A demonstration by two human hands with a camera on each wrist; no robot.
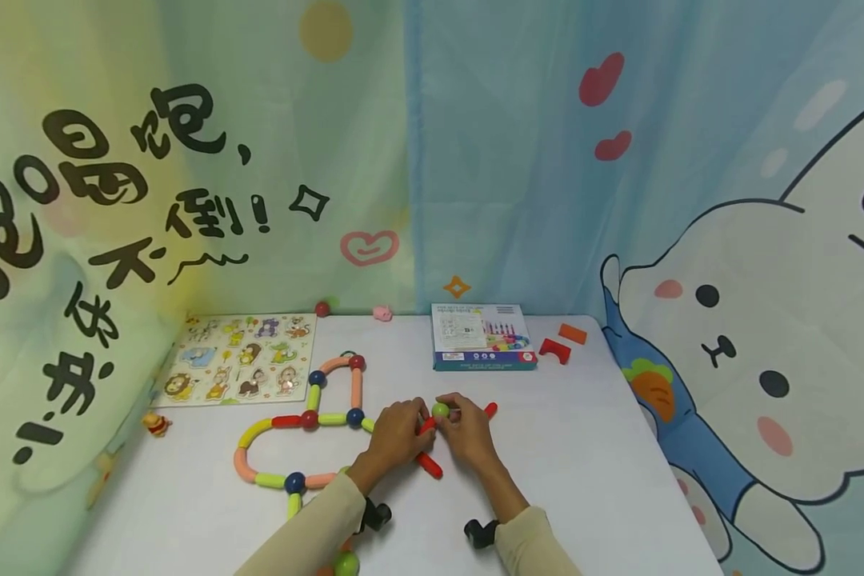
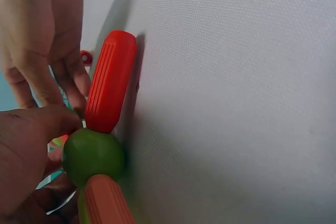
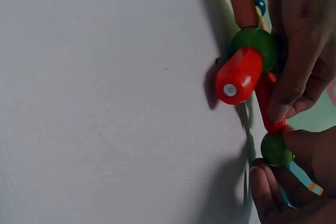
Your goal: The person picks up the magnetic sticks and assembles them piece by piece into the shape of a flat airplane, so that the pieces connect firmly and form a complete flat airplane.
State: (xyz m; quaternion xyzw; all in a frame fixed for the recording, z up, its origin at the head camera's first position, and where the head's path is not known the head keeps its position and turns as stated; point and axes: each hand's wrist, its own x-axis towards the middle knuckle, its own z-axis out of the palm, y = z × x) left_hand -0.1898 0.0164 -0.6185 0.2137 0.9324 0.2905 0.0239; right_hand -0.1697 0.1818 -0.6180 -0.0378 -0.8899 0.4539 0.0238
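My left hand [image 1: 398,432] pinches a straight red magnetic rod [image 3: 264,98] between thumb and fingers. Its lower end in the right wrist view meets a green ball [image 3: 276,149], which my right hand [image 1: 468,432] holds by the fingertips. The rod's other end is at a second green ball [image 2: 93,156], partly covered by my left hand in the left wrist view. From that ball another red rod [image 2: 111,82] sticks out, and an orange-pink rod [image 2: 107,203] joins it too. Left of my hands lies a linked outline of rods and balls, including a navy ball [image 1: 355,418] and a dark red ball [image 1: 310,420].
A loose red rod [image 1: 491,410] lies beyond my right hand. At the back are a box [image 1: 484,340], red and orange blocks [image 1: 555,350], a pink figurine [image 1: 382,313] and a red ball [image 1: 322,309]. An animal puzzle board [image 1: 241,360] and a small figurine [image 1: 156,424] sit left.
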